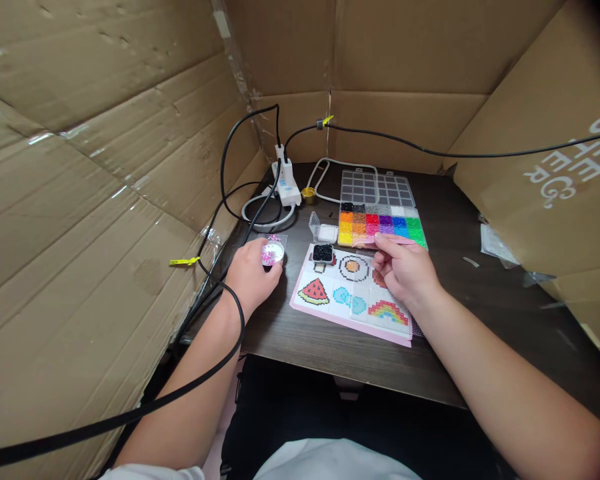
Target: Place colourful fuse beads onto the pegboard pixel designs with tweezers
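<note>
My left hand (254, 275) is closed around a small round white cup (279, 253) with pink and white beads in it. Behind that hand, a piece of clear pegboard (283, 239) with some pink beads lies on the table. My right hand (405, 270) pinches slim pink tweezers (367, 241), their tips pointing left over the front edge of the bead organizer (373, 230). Beneath the right hand lies a pattern sheet (325, 317) with pixel pictures under clear pegboard. A small box of black beads (323, 253) rests on the sheet's top left corner.
A small lidded box (327, 233) holding white beads stands left of the organizer. Behind it are a yellow cup (309, 195) and a white power strip (287, 185). A black cable (205, 383) crosses over my left forearm. Cardboard walls (390, 50) enclose the dark table (455, 327).
</note>
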`<state>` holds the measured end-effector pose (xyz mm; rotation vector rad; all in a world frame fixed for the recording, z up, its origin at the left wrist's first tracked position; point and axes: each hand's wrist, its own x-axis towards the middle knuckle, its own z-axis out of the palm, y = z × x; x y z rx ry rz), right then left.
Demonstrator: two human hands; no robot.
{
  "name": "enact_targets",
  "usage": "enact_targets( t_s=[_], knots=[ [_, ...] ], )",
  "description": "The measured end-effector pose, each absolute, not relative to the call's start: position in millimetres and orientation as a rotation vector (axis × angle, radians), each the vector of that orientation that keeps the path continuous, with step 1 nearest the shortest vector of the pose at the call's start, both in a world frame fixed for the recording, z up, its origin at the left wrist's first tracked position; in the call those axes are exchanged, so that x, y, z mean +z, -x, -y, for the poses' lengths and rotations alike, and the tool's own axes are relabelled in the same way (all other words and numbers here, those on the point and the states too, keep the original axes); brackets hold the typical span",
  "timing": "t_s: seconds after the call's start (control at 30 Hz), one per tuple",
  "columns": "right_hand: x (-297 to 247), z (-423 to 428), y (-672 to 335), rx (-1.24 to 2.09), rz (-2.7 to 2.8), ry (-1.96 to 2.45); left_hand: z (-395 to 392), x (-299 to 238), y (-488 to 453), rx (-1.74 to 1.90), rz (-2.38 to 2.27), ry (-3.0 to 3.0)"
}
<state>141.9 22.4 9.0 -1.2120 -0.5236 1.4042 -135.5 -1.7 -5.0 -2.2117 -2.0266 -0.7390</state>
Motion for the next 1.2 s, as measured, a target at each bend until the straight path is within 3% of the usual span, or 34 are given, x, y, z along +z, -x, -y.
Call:
enact_targets(
  t_s=[0.63,1.2],
  knots=[
    [5.9,-24.1,-142.0,1.37,0.495,1.172,-0.7,-4.9,136.4,-0.671,2.057,2.243],
    [8.4,-22.4,-142.1,1.41,0.502,1.217,36.1,-11.2,138.3,-0.991,1.777,2.236]
  ],
)
